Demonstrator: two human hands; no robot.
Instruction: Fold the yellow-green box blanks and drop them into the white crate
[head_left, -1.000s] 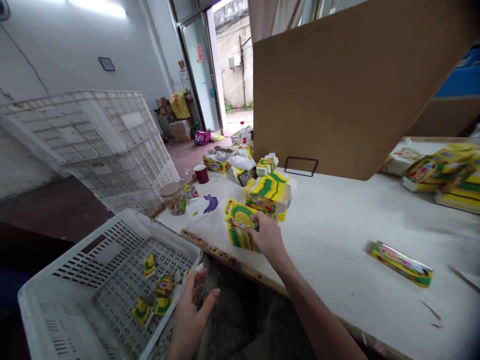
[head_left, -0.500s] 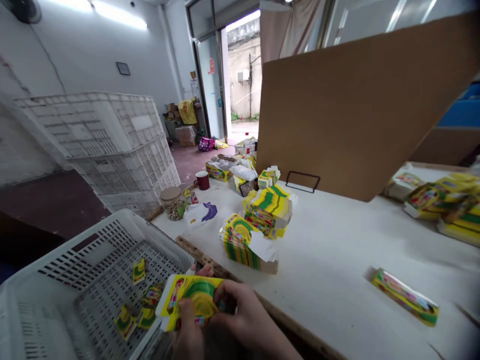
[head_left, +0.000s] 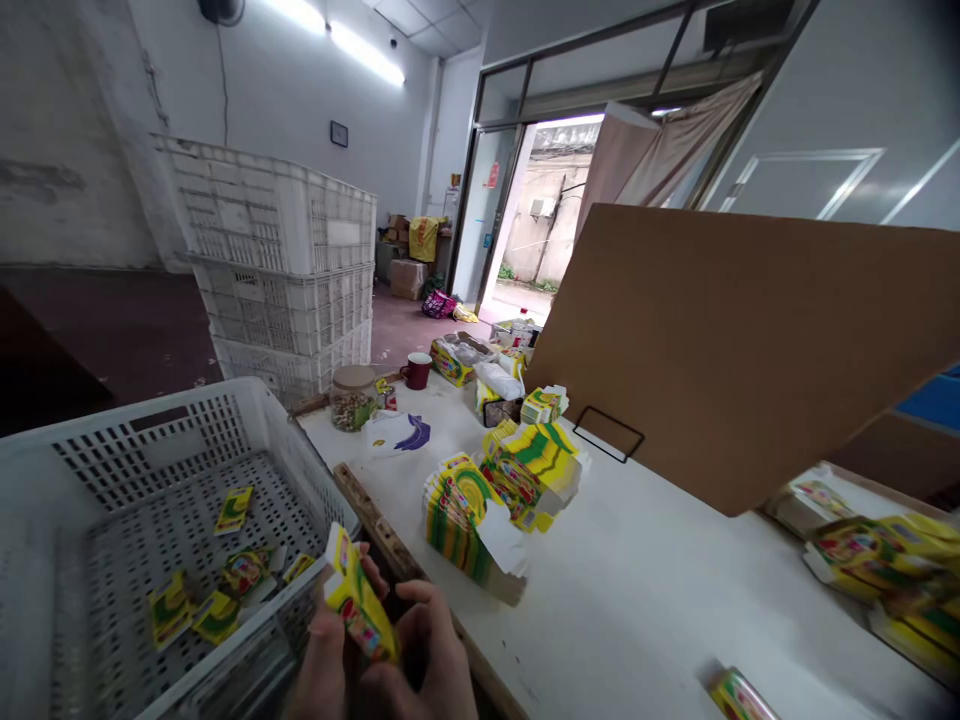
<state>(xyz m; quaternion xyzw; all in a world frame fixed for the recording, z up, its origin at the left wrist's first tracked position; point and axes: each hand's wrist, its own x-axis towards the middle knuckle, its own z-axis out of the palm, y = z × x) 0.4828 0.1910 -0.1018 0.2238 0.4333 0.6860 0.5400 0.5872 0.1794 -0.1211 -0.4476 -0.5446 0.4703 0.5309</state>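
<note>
A small yellow-and-green carton, now partly squared up with its end flap standing, is between my two hands beside the table edge. My left hand grips it from the left, thumb in front and fingertips behind. At the carton's lower end, my right hand has curled fingers pressing on it. A row of flat cartons stands on the table just beyond my hands, with another stack behind it. To my left, a white plastic crate holds several small yellow cartons.
A large cardboard sheet stands across the back of the white table. A lidded jar, a red mug and a black wire frame are on it. Stacked white crates stand at left. A long carton lies front right.
The carton has turned from showing its broad face to an upright, tilted, opened-out form in my hands. My view has swung, so the crate shows more fully.
</note>
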